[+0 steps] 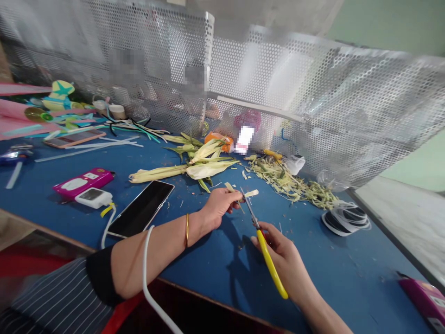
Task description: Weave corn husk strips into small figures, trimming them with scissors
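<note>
My left hand point(219, 204) is closed in a pinch on a small pale strip of corn husk point(251, 193) above the blue table point(208, 264). My right hand point(282, 258) grips yellow-handled scissors point(266, 253), whose blades point(249, 207) point up and away and meet the husk strip just right of my left fingers. A gold bangle circles my left wrist, and a white cable lies across that forearm.
Whole corn husks point(194, 166) and a heap of cut scraps point(292, 183) lie beyond my hands. A black phone point(141, 208), a pink device point(83, 181) and a white charger sit to the left. A roll of white cord point(347, 219) lies right. A perforated metal screen point(313, 102) backs the table.
</note>
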Tool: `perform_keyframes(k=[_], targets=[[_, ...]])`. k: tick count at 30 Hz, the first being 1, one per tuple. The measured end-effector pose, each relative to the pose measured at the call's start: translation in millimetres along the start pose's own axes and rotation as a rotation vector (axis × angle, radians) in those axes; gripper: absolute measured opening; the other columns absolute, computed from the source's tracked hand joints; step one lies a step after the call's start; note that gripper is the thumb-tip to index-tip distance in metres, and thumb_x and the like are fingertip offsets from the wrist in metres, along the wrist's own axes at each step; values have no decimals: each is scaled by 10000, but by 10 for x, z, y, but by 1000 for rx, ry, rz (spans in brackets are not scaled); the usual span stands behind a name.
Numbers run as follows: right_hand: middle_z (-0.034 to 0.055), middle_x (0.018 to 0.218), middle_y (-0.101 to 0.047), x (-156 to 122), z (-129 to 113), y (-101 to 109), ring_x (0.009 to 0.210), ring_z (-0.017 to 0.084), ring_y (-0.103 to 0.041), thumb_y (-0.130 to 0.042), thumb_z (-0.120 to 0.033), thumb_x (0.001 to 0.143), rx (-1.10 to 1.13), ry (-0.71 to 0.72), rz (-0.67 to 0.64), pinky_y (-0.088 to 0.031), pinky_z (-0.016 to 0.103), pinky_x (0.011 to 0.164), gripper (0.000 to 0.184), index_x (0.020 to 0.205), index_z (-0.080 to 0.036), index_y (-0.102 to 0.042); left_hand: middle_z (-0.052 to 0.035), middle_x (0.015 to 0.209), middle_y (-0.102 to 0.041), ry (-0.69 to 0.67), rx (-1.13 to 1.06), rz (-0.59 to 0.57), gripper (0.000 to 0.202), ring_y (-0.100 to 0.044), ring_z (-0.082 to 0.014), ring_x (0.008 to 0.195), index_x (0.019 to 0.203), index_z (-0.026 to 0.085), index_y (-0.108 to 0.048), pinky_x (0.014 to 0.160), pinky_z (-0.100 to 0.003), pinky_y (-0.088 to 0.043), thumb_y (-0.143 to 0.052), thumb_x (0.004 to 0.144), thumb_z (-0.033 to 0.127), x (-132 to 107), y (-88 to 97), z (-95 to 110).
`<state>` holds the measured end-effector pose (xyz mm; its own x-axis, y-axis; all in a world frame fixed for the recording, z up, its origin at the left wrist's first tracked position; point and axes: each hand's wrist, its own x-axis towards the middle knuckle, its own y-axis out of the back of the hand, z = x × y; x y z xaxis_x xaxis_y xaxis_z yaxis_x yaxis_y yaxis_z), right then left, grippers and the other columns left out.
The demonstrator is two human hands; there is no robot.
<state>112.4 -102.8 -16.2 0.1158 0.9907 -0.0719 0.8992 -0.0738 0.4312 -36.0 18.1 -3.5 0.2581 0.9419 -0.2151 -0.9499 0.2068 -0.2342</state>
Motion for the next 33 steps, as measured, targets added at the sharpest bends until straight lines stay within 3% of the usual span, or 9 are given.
perform_keyframes(k=[10,16,20,23,26,29,33], targets=[[-42,653,-503,12,46,3,580,114,-377,-659,-589,768,-36,24,5,-310,228,521,528,1102,-183,-610,-23,581,-623,58,-20,6,115,-491,-73,475,578,140,-654,434,-189,-319,-648,682,189,-27,-7,31],[-62,590,-469,19,1,26,453,83,-345,-705,-640,688,127,-51,27,-269,223,423,649,1116,-166,-588,-37,657,-664,80,-78,-30,90,-527,-65,501,646,121,-668,457,-183,-371,-679,717,173,-39,-11,81],[-80,565,-443,89,-59,190,413,89,-375,-749,-654,609,226,-66,146,-289,231,402,755,1159,-171,-565,-77,784,-703,119,-188,-71,97,-607,-92,591,748,109,-706,497,-193,-446,-699,744,206,-34,3,104],[-45,616,-523,226,-52,392,499,113,-448,-752,-588,636,41,52,196,-356,247,481,654,1126,-178,-610,-86,816,-711,148,-255,-93,118,-633,-104,624,801,100,-725,536,-205,-489,-677,766,202,-32,17,104],[0,678,-634,406,35,556,598,164,-545,-686,-524,712,-317,99,167,-399,271,555,503,1108,-214,-659,-82,817,-718,112,-256,-15,94,-641,-101,627,821,107,-720,540,-200,-489,-666,762,156,-31,23,116],[14,709,-685,546,117,582,649,202,-602,-617,-440,755,-597,105,104,-414,288,592,430,1127,-233,-681,-59,795,-713,40,-224,175,76,-645,-94,616,828,127,-700,500,-180,-445,-676,758,137,-18,31,151],[28,866,-742,654,74,420,749,208,-652,-587,-352,766,-536,211,-108,-452,278,661,418,1154,-229,-683,-50,824,-715,-56,-231,299,90,-654,-91,632,822,135,-692,493,-169,-426,-710,751,188,21,70,205]])
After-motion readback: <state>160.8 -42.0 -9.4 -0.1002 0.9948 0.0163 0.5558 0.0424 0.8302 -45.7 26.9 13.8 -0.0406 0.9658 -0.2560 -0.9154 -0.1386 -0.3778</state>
